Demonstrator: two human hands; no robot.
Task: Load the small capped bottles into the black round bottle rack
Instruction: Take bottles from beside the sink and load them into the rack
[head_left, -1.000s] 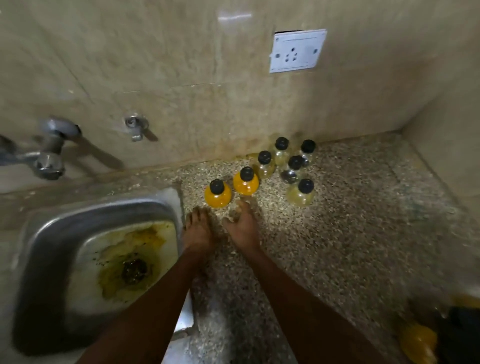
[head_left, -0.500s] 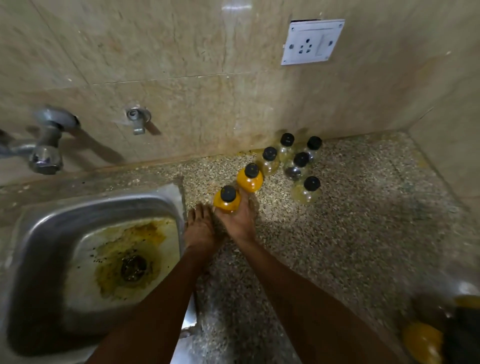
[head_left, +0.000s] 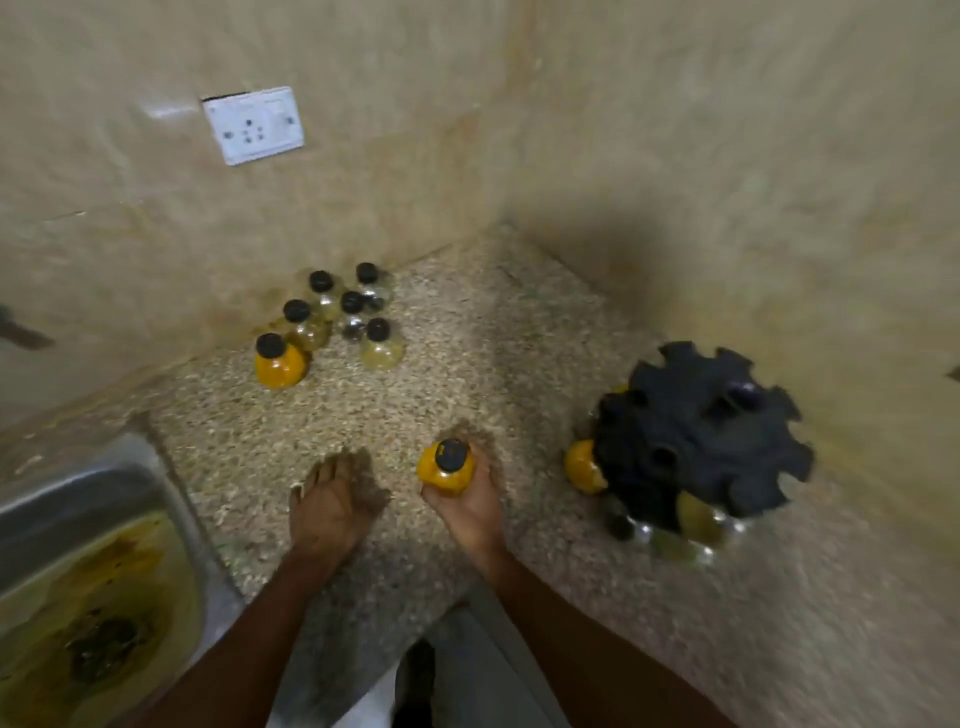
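My right hand (head_left: 470, 506) grips an orange bottle with a black cap (head_left: 447, 467) above the speckled counter, left of the black round rack (head_left: 696, 431). The rack stands at the right, with an orange bottle (head_left: 582, 467) and several pale ones (head_left: 691, 525) hanging in its lower slots. My left hand (head_left: 332, 506) hovers over the counter, fingers loose and holding nothing. Near the back wall stand one more orange bottle (head_left: 278, 361) and several clear or yellowish capped bottles (head_left: 358, 317).
A stained steel sink (head_left: 78, 571) lies at the lower left, beside the granite counter (head_left: 467, 338). A white wall socket (head_left: 254, 124) sits on the tiled wall. Walls meet in a corner behind the rack. The counter's front edge runs just below my wrists.
My right hand has picked up the nearer orange bottle and carried it right toward the rack. The view swung right, bringing the rack into sight. My left hand lifted slightly.
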